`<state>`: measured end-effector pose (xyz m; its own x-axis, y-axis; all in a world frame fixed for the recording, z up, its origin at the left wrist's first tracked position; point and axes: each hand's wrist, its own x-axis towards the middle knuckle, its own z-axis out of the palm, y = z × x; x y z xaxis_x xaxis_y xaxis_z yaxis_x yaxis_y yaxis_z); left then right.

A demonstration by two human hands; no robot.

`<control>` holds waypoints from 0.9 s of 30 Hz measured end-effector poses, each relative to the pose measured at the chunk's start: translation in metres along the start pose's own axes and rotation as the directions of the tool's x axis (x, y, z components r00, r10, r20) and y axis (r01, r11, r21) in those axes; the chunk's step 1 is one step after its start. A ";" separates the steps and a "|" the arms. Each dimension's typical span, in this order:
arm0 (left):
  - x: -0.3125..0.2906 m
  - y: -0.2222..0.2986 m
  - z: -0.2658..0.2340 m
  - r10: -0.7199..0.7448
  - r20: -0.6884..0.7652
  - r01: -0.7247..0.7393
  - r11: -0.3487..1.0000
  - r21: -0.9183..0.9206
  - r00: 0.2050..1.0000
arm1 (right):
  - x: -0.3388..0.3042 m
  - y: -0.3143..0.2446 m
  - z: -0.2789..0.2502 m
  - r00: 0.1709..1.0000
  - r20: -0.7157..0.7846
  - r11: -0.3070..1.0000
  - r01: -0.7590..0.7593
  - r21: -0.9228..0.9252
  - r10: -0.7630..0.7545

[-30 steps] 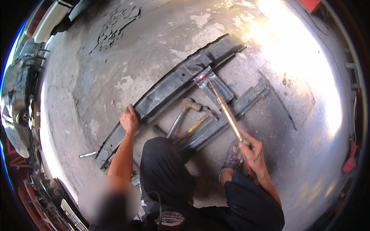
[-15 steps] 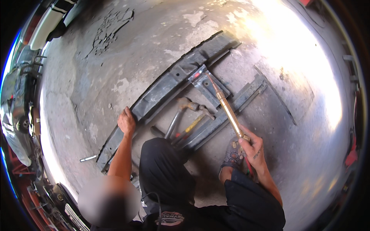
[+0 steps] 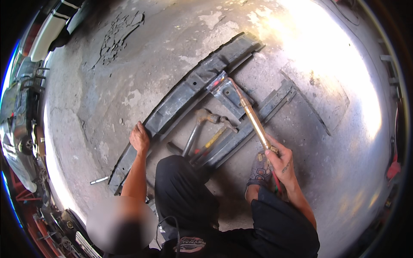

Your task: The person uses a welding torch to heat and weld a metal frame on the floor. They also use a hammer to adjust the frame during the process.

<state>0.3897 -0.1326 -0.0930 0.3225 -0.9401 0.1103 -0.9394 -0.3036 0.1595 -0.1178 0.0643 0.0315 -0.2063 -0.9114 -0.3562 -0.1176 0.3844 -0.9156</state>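
Observation:
A long, curved dark metal beam (image 3: 172, 105), which looks like a bumper reinforcement bar, lies slantwise on the floor. My left hand (image 3: 140, 138) is closed over the beam near its left end. In my right hand (image 3: 280, 159) is a brass gas torch (image 3: 257, 125), gripped by its valve end. The torch's bent copper tip reaches a bracket plate (image 3: 229, 95) that joins the beam's near side. A spot on that plate glows red beside the tip; whether the tip touches it I cannot tell.
Between beam and a second metal bar (image 3: 241, 137) lie a hammer (image 3: 195, 134) and a yellow-handled tool (image 3: 216, 137). A thin rod (image 3: 313, 109) rests on the right. My shoe (image 3: 259, 170) is by the torch hose. Car parts (image 3: 26, 120) line the left side.
The whole view has shifted slightly. Both hands keep their grips, and the torch tip stays at the bracket's glowing spot.

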 end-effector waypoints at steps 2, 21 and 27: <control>0.000 0.001 0.000 -0.006 0.001 0.006 1.000 0.001 1.000 | 0.000 0.001 0.000 1.000 -0.008 1.000 0.006 0.005 -0.006; -0.001 -0.003 0.001 0.048 -0.032 -0.049 0.999 -0.010 0.998 | 0.014 -0.005 -0.017 0.993 0.056 0.937 -0.120 0.328 0.108; -0.001 -0.002 0.003 0.041 -0.018 -0.041 0.999 -0.001 0.999 | 0.014 -0.003 -0.021 0.991 0.074 0.933 -0.130 0.336 0.112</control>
<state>0.3908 -0.1316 -0.0958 0.2855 -0.9488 0.1349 -0.9518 -0.2643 0.1555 -0.1409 0.0534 0.0329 -0.1460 -0.8709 -0.4693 0.2435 0.4282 -0.8703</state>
